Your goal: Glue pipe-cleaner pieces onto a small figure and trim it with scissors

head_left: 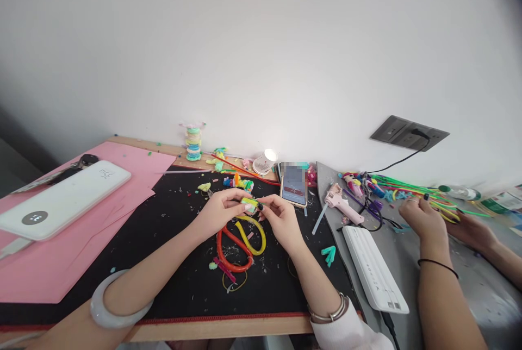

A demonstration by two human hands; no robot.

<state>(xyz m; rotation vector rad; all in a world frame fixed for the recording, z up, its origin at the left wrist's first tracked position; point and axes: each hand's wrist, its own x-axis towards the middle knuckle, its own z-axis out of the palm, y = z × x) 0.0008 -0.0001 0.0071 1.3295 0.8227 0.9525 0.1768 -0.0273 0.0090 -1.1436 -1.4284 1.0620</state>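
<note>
My left hand [224,211] and my right hand [281,222] meet over the black mat [179,268]. Both pinch a small yellow-green pipe-cleaner piece [248,205] between thumb and fingers, which partly cover it. Just below them lie a red loop [220,249] and a yellow loop [263,241] of thick fuzzy stem. A thin pink piece [225,270] rests near the red loop. Behind my left hand is a bundle of many-coloured fuzzy pieces [240,181]. A teal folded piece [329,255] sits to the right of my right forearm.
A phone [294,184] and a paper cup [265,162] stand near the wall. Right: a pink glue gun [342,206], a white power strip [375,269] and another person's hands [426,219]. Left: pink paper [122,160] under a white power bank [69,198]. A striped fuzzy figure [193,143] stands behind.
</note>
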